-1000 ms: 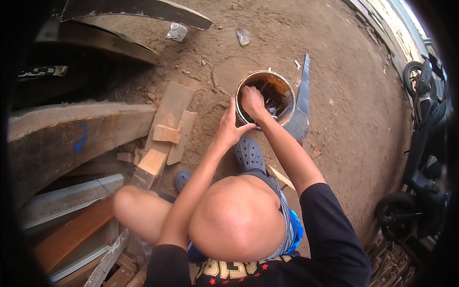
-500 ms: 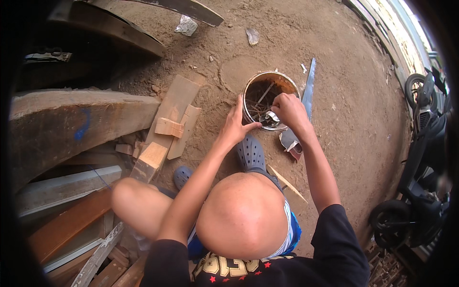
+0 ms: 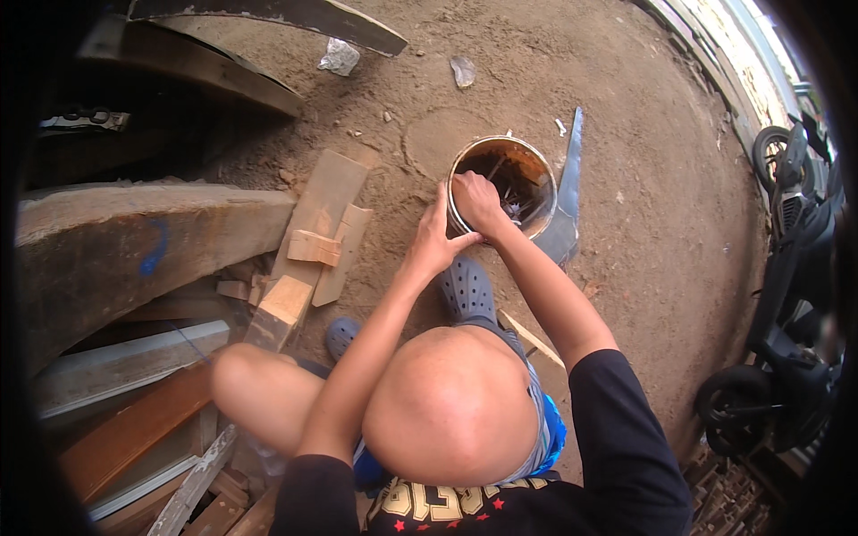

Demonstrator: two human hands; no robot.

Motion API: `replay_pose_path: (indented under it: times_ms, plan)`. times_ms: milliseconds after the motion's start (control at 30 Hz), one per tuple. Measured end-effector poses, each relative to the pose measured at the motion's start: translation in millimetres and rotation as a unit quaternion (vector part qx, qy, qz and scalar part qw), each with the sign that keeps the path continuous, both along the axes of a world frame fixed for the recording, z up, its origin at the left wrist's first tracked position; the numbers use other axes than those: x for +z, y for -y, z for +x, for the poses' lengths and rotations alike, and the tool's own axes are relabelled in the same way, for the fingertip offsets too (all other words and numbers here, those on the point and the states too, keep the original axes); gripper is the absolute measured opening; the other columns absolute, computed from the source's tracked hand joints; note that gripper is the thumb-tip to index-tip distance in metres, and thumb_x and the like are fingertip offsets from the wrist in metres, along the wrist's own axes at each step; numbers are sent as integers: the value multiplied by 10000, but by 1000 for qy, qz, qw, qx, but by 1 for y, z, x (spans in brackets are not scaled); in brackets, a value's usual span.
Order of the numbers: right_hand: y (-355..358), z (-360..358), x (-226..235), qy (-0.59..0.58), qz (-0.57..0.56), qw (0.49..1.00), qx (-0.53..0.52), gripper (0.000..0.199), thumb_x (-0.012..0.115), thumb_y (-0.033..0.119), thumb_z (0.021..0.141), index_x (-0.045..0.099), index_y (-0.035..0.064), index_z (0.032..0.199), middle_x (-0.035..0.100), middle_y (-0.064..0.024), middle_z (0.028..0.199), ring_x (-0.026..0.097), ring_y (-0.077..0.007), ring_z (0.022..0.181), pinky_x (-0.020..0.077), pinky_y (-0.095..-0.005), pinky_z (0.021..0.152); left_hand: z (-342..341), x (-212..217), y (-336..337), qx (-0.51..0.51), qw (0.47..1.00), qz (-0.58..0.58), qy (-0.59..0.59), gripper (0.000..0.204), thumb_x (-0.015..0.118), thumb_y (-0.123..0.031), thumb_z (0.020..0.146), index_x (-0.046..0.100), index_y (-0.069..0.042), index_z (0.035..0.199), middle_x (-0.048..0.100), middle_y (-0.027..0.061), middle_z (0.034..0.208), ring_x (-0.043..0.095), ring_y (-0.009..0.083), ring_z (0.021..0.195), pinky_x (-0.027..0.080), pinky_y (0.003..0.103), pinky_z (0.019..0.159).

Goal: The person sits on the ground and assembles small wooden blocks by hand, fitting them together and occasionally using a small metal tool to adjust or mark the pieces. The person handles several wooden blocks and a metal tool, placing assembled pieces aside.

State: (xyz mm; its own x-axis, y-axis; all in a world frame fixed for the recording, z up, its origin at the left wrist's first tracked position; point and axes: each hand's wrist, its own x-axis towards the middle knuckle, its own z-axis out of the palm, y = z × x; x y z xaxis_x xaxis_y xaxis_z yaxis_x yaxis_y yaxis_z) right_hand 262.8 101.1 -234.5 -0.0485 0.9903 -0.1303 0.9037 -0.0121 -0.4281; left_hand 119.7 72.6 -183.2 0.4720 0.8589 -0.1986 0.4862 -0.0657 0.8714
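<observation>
A round metal can (image 3: 547, 183) with a rust-stained inner wall stands on the dirt in front of me. My left hand (image 3: 435, 239) grips its near left side, the thumb along the near rim and the fingers up the outer wall. My right hand (image 3: 480, 204) reaches down inside the can on its left side; its fingertips are hidden, so what they touch cannot be made out. Thin, nail-like pieces (image 3: 511, 198) lie in the can, partly in shadow. Just right of the can, a long tapering grey-blue saw blade (image 3: 572, 170) lies on the ground.
Wooden boards (image 3: 326, 210) and a cut block (image 3: 286, 299) lie to the left, beside a thick curved timber (image 3: 161, 228). Stacked planks (image 3: 134, 420) fill the lower left. A black motorbike (image 3: 778, 295) stands at the right. Crumpled plastic (image 3: 340, 56) lies farther off.
My right hand has moved left across the can and deeper into it. A pale crumpled piece near that hand is now mostly out of sight. My left hand stays on the can.
</observation>
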Motion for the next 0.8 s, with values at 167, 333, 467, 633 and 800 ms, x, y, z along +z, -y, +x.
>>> replay_pose_path:
  times_ms: [167, 333, 467, 633, 800]
  plan:
    - [2, 3, 2, 46, 50, 998, 10, 158, 559, 120, 809, 679, 31, 759, 677, -192, 794, 688, -348, 783, 557, -430, 656, 0, -4, 1, -3, 1000, -1, -2, 1105, 841, -303, 719, 136, 60, 1489, 393, 312, 1431, 407, 407, 1336, 363, 435, 1089]
    - [-5, 8, -4, 96, 25, 995, 22, 147, 572, 120, 801, 687, 44, 749, 687, -162, 769, 697, -323, 761, 560, -407, 636, 1, -2, -1, -10, 1000, 3, 1, 1099, 833, -313, 730, 132, 57, 1491, 386, 311, 1436, 400, 404, 1342, 363, 438, 1090]
    - [-3, 6, 2, 123, 15, 991, 56, 134, 585, 120, 793, 688, 57, 734, 691, -150, 757, 703, -305, 745, 560, -398, 611, 0, -1, 0, -7, 1000, -4, -6, 1106, 833, -331, 727, 134, 63, 1489, 375, 321, 1438, 391, 408, 1347, 353, 440, 1098]
    - [7, 13, 21, 122, 7, 987, 102, 103, 575, 94, 806, 642, 21, 779, 676, -163, 721, 698, -312, 705, 552, -401, 574, 0, -3, 0, -5, 1000, -6, 3, 1122, 837, -352, 718, 138, 72, 1485, 363, 332, 1442, 376, 416, 1356, 347, 442, 1102]
    - [24, 29, 41, 99, -1, 987, 126, 96, 570, 86, 822, 527, 6, 856, 650, -187, 695, 685, -338, 683, 534, -423, 548, 0, 0, 2, 0, 1000, -18, -5, 1132, 839, -371, 710, 143, 73, 1485, 360, 339, 1439, 368, 418, 1360, 344, 443, 1105]
